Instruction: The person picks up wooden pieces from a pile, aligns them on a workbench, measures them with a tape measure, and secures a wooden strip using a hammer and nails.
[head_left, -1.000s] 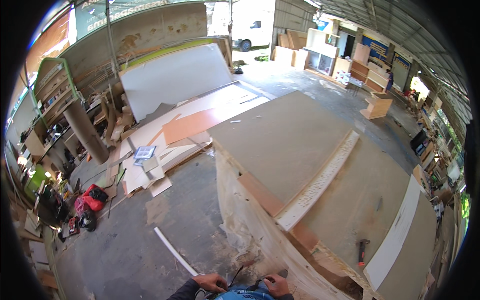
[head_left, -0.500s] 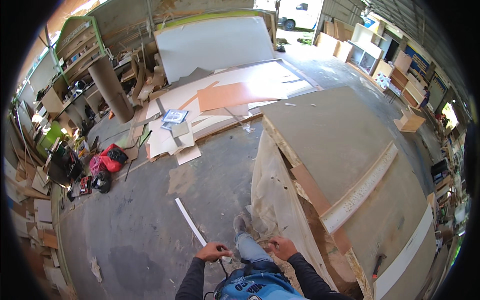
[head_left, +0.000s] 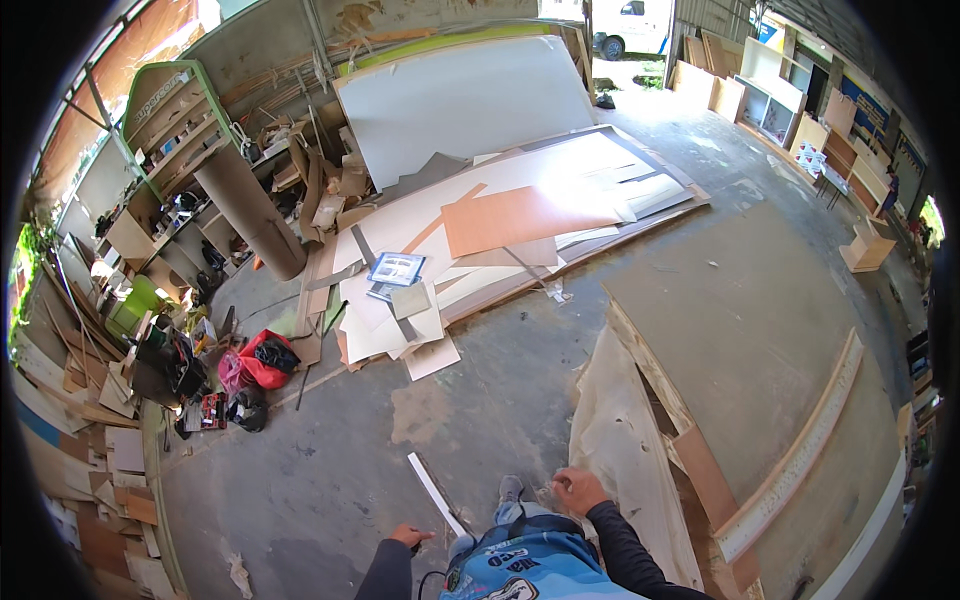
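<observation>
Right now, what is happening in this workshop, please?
A person stands on the concrete floor of a cluttered workshop, beside a large tilted panel. The right hand is raised close to the panel's lower corner; whether it touches is unclear. The left hand hangs low, near a white strip lying on the floor. Neither hand clearly holds anything. Further away, flat boards lie stacked, and a red bag sits among tools.

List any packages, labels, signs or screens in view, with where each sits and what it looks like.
Printed booklet: flat on the pale sheets on the floor, centre left; rectangular, blue-grey cover with white border.
Lettered arch: curved top of the green shelf unit, upper left; pale band with writing.
Printed vest: on the person, bottom centre; blue and white with lettering.
No screens show.
</observation>
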